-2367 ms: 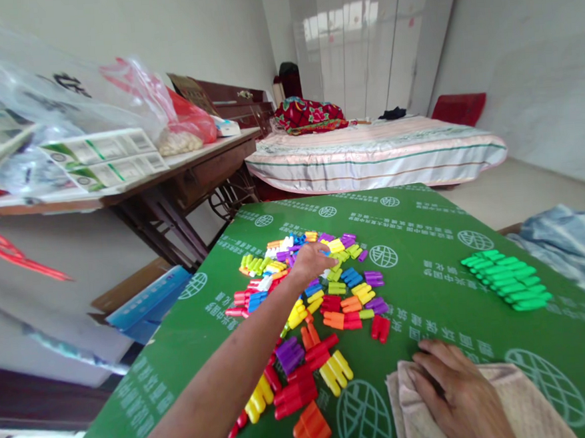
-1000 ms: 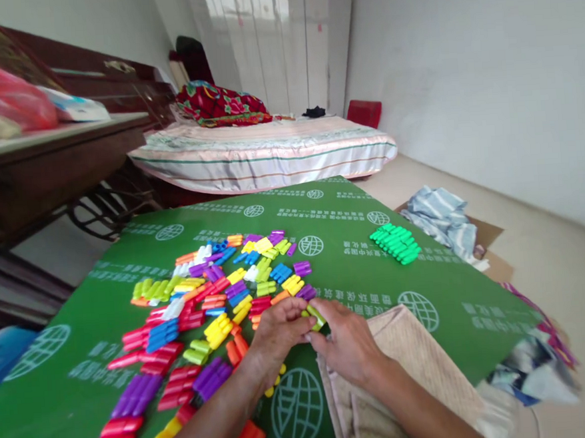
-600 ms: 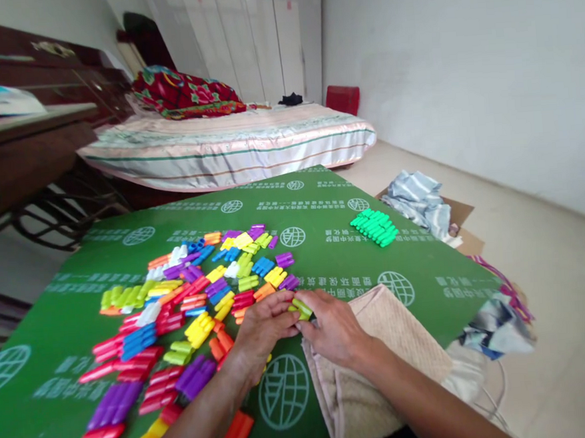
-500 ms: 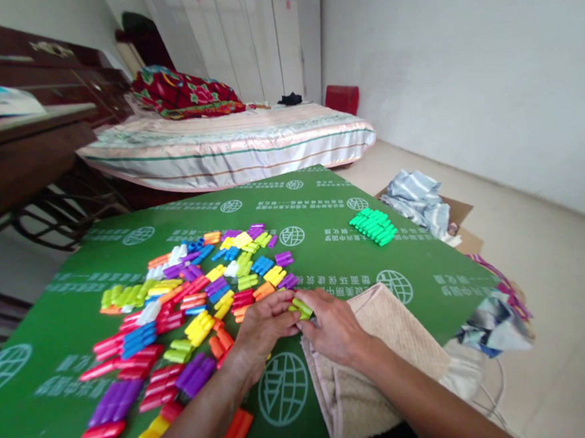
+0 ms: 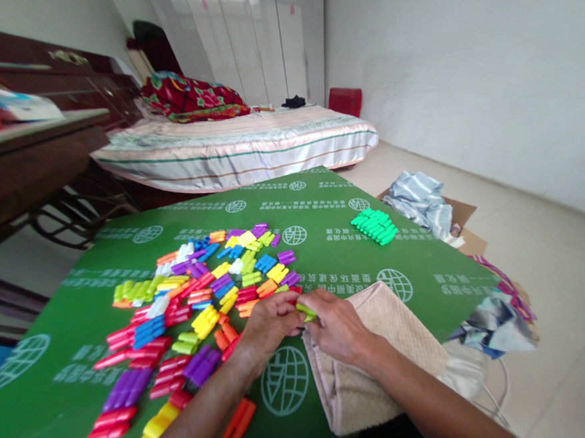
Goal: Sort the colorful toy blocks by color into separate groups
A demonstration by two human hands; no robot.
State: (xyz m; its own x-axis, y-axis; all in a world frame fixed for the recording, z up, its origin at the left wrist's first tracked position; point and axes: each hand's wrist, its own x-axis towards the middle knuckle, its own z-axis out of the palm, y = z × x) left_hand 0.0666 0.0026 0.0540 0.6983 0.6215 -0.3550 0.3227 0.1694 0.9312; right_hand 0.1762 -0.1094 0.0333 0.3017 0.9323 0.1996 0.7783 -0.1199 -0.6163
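Note:
My left hand (image 5: 273, 322) and my right hand (image 5: 337, 328) meet over the table's near middle. Both have their fingers closed around a small yellow-green plastic building block (image 5: 306, 311), which is partly hidden by the fingertips. To the left spread loose bullet-shaped blocks in many colours, among them purple blocks (image 5: 202, 365), yellow blocks (image 5: 205, 322) and blue blocks (image 5: 150, 330). Red blocks (image 5: 168, 376) lie by my left forearm, and an orange block (image 5: 238, 423) sits just right of it. Beneath my right hand and forearm is a folded beige cloth (image 5: 395, 332).
A bundle of bright green blocks (image 5: 374, 226) lies apart at the table's right. The green table (image 5: 316, 197) has printed globes and lettering. Beyond it stands a bed (image 5: 237, 149). A cardboard box (image 5: 463, 217) with grey-blue fabric (image 5: 416, 197) is on the right.
The view has shifted slightly, so the blocks appear further right. Less of the yellow-green block shows between my fingers, which have shifted a little on it.

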